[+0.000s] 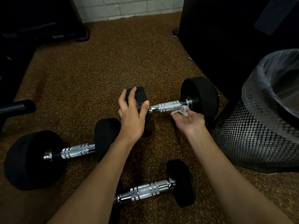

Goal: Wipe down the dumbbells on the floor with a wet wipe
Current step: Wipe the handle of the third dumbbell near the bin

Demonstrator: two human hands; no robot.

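Three black dumbbells with chrome handles lie on the speckled brown floor. My left hand [132, 113] grips the near black head of the far dumbbell [200, 96]. A crumpled white wet wipe [182, 110] is held in my right hand [189, 121], palm up, pressed against the underside of that dumbbell's chrome handle [168, 106] near its right head. A second dumbbell [34, 159] lies at the left. The third dumbbell [179, 183] lies close to me between my forearms, its left head hidden under my left arm.
A black mesh waste bin [252, 131] lined with a clear bag stands at the right, close to the far dumbbell. Dark gym equipment [226, 38] rises behind it, and more dark equipment [32, 26] fills the left. A white brick wall [129, 7] is at the back.
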